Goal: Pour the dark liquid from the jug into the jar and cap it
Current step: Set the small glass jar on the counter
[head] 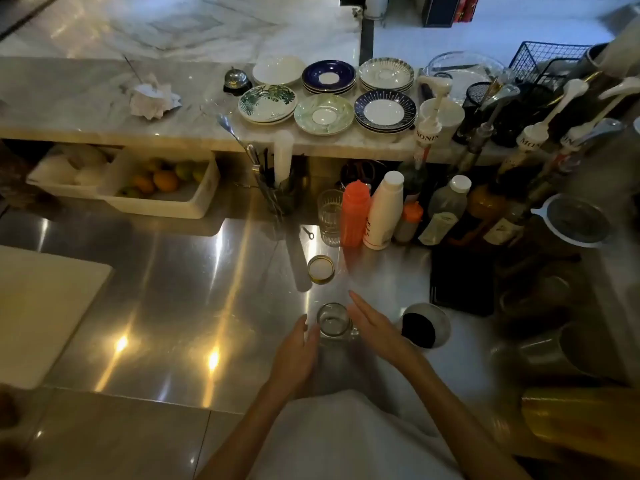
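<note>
An empty clear glass jar stands upright on the steel counter, near the front. My left hand is just left of the jar, fingers apart, its fingertips close to the glass. My right hand hovers flat beside the jar's right side, fingers straight, holding nothing. The jar's gold-rimmed lid lies upside down on the counter behind the jar. A metal jug with dark liquid inside stands to the right of my right hand.
Squeeze bottles, a white bottle and a ribbed glass stand behind the lid. Syrup bottles and a strainer crowd the right side. A black mat lies behind the jug. A white cutting board lies at the left.
</note>
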Available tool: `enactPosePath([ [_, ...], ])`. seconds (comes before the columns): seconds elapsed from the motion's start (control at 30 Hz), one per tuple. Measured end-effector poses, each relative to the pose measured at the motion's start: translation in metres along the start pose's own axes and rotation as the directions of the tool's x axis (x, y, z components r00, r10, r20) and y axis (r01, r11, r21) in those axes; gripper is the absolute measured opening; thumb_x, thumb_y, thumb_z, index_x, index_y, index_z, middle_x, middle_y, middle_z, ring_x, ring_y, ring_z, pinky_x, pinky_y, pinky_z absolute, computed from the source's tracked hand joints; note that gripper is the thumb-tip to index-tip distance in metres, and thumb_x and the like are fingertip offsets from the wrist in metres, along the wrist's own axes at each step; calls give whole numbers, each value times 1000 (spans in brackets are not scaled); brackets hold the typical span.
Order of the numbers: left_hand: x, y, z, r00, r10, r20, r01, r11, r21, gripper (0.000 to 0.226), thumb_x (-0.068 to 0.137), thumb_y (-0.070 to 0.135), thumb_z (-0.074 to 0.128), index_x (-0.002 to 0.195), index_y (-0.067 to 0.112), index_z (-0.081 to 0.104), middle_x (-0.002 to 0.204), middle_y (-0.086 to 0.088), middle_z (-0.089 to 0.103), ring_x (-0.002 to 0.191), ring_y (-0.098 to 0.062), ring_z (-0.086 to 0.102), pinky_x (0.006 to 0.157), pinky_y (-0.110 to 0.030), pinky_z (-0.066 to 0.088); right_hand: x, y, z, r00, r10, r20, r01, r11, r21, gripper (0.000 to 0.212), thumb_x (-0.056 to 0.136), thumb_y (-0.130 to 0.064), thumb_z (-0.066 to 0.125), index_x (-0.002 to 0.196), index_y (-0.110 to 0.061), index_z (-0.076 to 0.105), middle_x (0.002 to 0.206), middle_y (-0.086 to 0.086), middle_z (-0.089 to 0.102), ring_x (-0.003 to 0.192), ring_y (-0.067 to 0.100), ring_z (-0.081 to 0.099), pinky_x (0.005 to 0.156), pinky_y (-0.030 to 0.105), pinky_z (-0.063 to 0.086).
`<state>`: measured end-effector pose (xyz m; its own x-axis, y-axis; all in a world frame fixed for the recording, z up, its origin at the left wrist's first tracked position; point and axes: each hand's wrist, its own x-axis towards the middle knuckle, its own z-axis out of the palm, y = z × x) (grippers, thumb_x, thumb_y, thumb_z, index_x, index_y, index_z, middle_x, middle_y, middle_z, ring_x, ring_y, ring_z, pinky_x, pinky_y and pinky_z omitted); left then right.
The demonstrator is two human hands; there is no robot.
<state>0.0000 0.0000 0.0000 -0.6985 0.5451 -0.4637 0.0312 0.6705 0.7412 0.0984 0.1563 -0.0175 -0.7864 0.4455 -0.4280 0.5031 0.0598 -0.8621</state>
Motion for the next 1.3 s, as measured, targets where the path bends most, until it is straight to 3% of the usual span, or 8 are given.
enactPosePath([
  [0.2,-6,1,19,999,-42,18,43,996,-84,29,103,29,44,122,19,64,118,-7,70,113,-23,63,93,-33,47,-2,3,21,994,111,13,-111,980,163,43,96,-56,36,138,-46,33,144,-22,36,132,-7,31,102,8,22],
  [0.33,0,1,23,1000,7,18,-5,991,-135,35,101,24,47,134,25,58,127,-4,68,118,-20,62,105,-42,48,-8,7,25,991,113,-76,-98,980,171,57,90,-65,41,142,-40,40,137,-24,42,128,-3,38,106,20,28],
  [0.5,24,8,19,993,74,95,-58,985,-164,30,102,20,51,129,34,52,133,6,58,131,-19,52,107,-29,39,-13,7,11,966,126,-225,-138,990,-37,26,93,-53,42,83,-49,65,89,-15,70,94,10,66,81,27,49],
  [0.67,27,8,25,996,-15,82,21,997,-72,56,96,18,57,148,17,37,152,-6,43,144,-27,37,114,-34,36,7,2,0,955,197,-221,-186,980,66,58,97,-54,37,147,-25,35,151,4,41,139,25,35,114,42,27],
  [0.77,17,3,34,995,20,93,-11,995,-97,37,96,24,59,127,35,44,127,13,48,127,-13,49,92,-18,37,13,0,5,970,194,-149,-158,961,227,55,100,-49,34,147,-21,35,153,3,36,140,20,33,117,42,23],
  [1.03,24,9,26,956,181,233,-151,979,-140,60,92,8,63,145,6,37,150,-13,44,140,-28,43,119,-43,33,-7,13,4,945,288,-156,-261,950,173,43,97,-52,36,98,-18,63,115,16,64,104,29,60,98,46,45],
  [1.17,30,16,21,984,110,138,-98,991,-87,73,94,16,65,153,8,23,159,-11,30,148,-28,29,123,-43,24,-15,8,-4,965,241,-103,-225,964,144,46,98,-53,32,122,-24,58,115,-10,52,109,11,49,110,45,35],
  [1.3,24,13,24,965,133,227,-131,991,-23,72,96,18,61,155,12,19,161,-14,27,152,-32,13,124,-46,14,-14,0,8,971,231,-69,-212,954,214,55,99,-52,31,138,-17,48,139,1,51,128,16,45,114,42,31],
])
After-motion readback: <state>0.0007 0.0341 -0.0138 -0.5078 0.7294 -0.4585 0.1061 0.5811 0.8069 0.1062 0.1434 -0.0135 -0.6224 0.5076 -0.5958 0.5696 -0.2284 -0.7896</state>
